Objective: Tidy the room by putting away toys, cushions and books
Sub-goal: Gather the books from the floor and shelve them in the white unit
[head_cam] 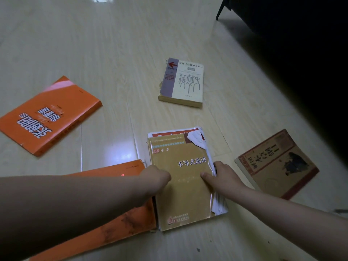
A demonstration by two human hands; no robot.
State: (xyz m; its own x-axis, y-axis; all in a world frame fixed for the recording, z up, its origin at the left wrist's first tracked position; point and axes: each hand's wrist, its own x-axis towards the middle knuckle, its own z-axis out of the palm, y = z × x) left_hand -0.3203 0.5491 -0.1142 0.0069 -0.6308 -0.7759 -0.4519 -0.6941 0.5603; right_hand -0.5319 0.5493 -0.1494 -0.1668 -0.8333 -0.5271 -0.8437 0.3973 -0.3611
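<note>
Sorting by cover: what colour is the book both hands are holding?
Mustard yellow book, seen in the head view.

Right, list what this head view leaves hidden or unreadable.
- Book under the yellow textbook: only its top edge and page edges show.
- Orange book beneath the left arm: cover mostly covered, corner cut by the bottom edge.
- Dark furniture, top right: too dark to identify.
- Left hand, right hand: fingertips tucked at the textbook's edges, grip unclear.

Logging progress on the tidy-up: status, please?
Left hand and right hand gripping the yellow book at its edges. It tops a small stack. Four more books scattered on the floor. Nothing blocking.
</note>
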